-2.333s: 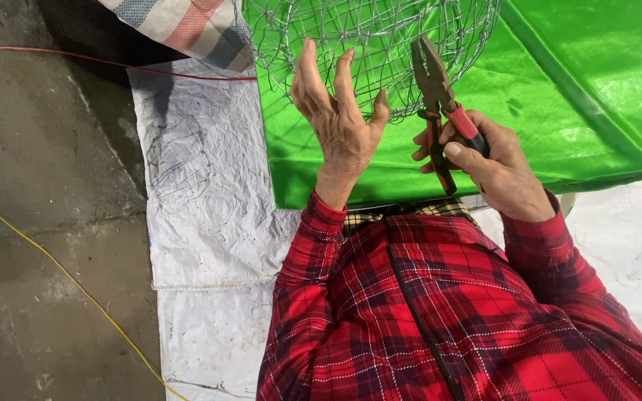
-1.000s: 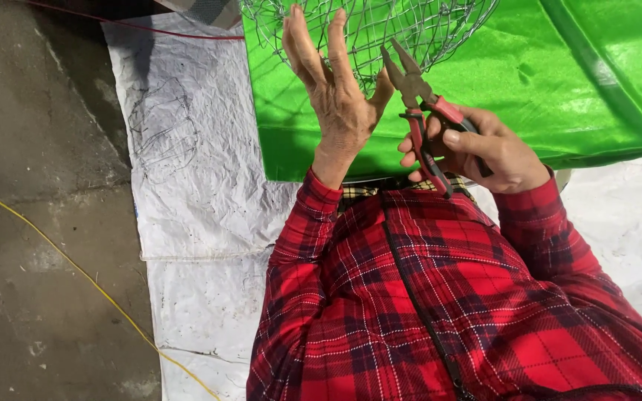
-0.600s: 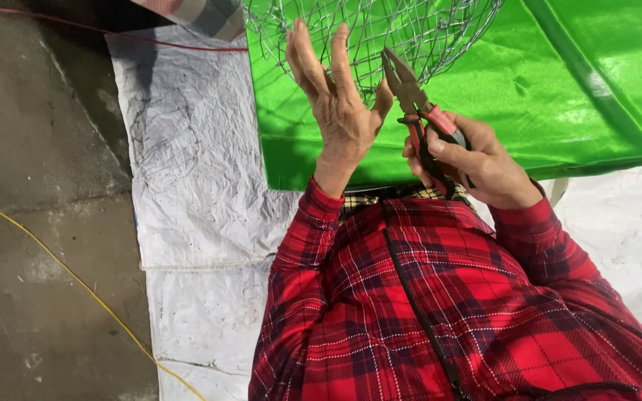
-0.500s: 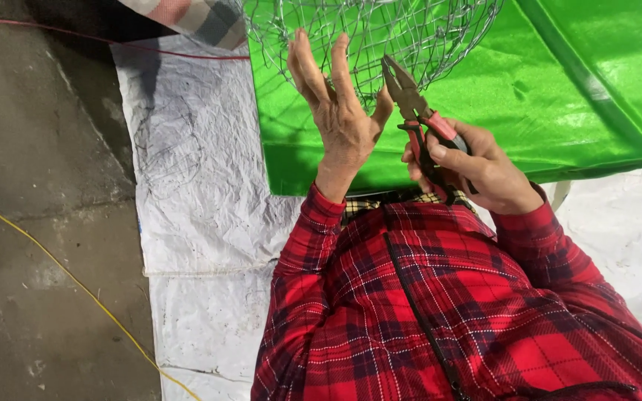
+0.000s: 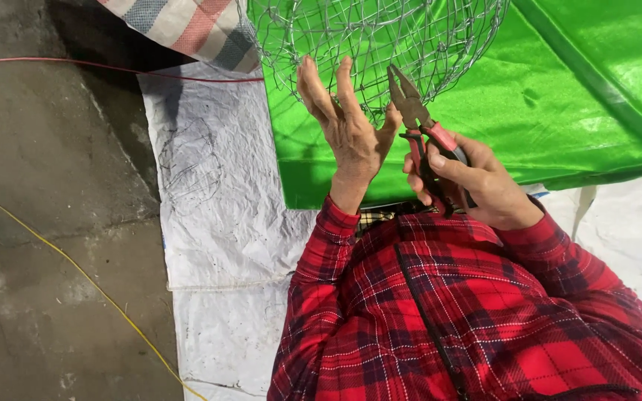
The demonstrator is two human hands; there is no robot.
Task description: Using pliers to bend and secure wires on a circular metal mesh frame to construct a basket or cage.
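A rounded wire mesh frame [image 5: 380, 33] lies on shiny green fabric [image 5: 559, 89] at the top of the view. My left hand [image 5: 347, 137] is raised against the frame's lower rim, fingers straight along the wires and thumb on the other side, pinching it. My right hand [image 5: 477, 182] grips red-handled pliers [image 5: 417, 122]. Their dark jaws point up at the mesh right beside my left thumb. Red plaid sleeves cover both arms.
White woven sheeting [image 5: 217, 208] covers the ground under and left of the green fabric. Bare concrete [image 5: 46, 223] lies to the left, crossed by a yellow cord [image 5: 76, 267] and a red wire [image 5: 76, 63]. A striped cloth [image 5: 187, 26] sits at the top.
The pliers' jaws have moved in from right of my left hand to right beside its thumb at the mesh rim. My left hand has stayed on the frame.
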